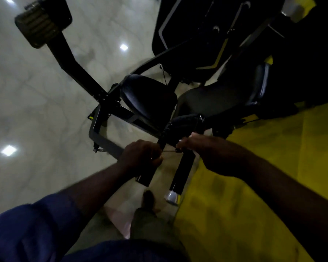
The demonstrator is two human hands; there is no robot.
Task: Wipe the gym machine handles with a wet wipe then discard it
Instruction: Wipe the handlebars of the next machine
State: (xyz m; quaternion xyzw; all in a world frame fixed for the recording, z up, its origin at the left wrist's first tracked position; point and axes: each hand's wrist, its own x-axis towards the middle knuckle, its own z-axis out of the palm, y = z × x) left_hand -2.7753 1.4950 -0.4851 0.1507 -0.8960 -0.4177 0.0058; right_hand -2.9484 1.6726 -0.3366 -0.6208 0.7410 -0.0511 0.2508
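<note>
Two black tubular metal bars of a gym machine jut toward the camera just below the black padded seat (148, 99). The left handle (147, 176), the bar nearer the seat's lower edge, is gripped by the left hand (140, 156). Its fingers curl fully round the tube, and a bare forearm and rolled blue sleeve (27, 229) trail behind it. The right handle (182, 173), below and right of the seat, ends in a silver cap (171, 197). The right hand (210, 156) covers this handle, its fingers bent over the tube and holding a white wet wipe (194, 135) against it. Only small pale edges of the wipe peek out beyond the knuckles, so how it is folded cannot be told. Up and left of the seat a black arm carries a ribbed grey block (38, 23). Left of the seat lies pale glossy marbled floor (36, 91); below and right of it, a yellow mat (254, 186).
</note>
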